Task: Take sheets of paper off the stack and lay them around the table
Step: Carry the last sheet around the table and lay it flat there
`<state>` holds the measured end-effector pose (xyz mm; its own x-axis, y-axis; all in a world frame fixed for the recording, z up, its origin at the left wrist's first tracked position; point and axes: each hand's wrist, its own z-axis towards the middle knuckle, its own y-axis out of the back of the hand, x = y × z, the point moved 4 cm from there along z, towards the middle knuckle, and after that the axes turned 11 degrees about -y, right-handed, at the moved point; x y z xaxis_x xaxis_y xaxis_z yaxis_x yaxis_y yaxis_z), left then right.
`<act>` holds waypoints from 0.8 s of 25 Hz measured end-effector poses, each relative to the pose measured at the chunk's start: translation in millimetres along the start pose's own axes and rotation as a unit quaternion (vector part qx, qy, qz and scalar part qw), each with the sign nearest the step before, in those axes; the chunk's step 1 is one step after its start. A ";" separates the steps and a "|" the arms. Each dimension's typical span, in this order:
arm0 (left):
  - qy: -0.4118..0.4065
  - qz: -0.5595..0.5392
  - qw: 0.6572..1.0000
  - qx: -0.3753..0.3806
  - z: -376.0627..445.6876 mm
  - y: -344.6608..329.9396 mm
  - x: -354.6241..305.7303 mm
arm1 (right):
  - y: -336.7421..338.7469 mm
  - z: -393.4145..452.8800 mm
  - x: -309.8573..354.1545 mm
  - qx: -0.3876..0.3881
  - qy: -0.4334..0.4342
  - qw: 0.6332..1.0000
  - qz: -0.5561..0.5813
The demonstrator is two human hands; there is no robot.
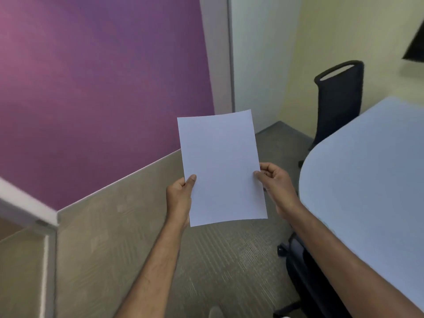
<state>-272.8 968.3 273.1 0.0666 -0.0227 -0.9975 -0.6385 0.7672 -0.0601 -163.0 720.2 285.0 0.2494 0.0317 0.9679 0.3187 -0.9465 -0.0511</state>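
Paper (221, 167) held up in both hands, clear of the surface (367, 180), over the carpeted floor (142, 244). Left hand (180, 198) pinching the left edge, thumb on the front face, fingers hidden behind. Right hand (275, 187) pinching the right edge the same way, thumb tip on the front. Whether one sheet or several lie in that grip: cannot tell, since only a single white face shows.

Surface off to the right of the right hand, pale and rounded at its near end, with no sheet visible on the part in view. No stack anywhere in view, so no telling how many sheets remain on it. One black chair (339, 99) beyond the hands against the yellow wall, another chair (305, 271) tucked under the surface just below the right forearm. Purple wall panel (91, 88) to the left of the left hand.

Progress, as a judgement: mid-carry, paper taken up and not yet laid down. Placing on the surface to the right seemingly next. Anything laid on the unseen parts of the surface impossible to judge from here.
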 end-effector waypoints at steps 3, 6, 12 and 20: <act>0.014 0.018 0.997 0.074 72.0 -17.3 6.6 | -6.5 35.8 3.2 -0.069 -0.007 0.997 0.015; 0.023 0.023 0.990 0.136 127.0 -51.4 10.6 | -1.1 69.6 7.7 -0.134 -0.020 0.990 0.031; 0.025 0.046 0.965 0.257 227.7 -167.6 36.8 | 49.0 154.7 6.9 -0.257 -0.038 0.963 0.076; 0.039 0.077 0.923 0.375 349.3 -369.2 63.9 | 162.6 278.2 22.2 -0.377 -0.059 0.916 0.126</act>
<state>235.0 907.5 244.3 -0.0547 0.1009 -0.9934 0.0764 0.9924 0.0966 148.8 656.4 229.7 0.3390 -0.2254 0.9134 -0.4727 -0.8802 -0.0418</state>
